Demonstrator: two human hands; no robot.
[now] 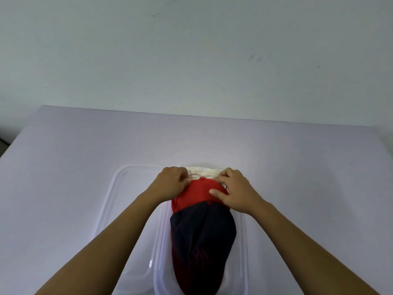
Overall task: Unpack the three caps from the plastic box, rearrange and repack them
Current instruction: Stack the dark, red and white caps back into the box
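Three caps lie nested in a row inside a clear plastic box (242, 248) at the table's near middle. A dark navy cap (202, 241) is nearest me, a red cap (195, 194) sits behind it, and a cream cap (202, 171) shows only as a strip at the far end. My left hand (172, 184) pinches the fabric at the left of the red cap's crown. My right hand (236, 190) presses on the red cap's right side, its thumb flat on the red cloth. Both hands hide the edges where the red and cream caps meet.
The box's clear lid (119, 201) lies flat on the table to the left, partly under the box and my left forearm. The pale lilac table (297, 167) extends to a far edge against a plain wall (191, 60).
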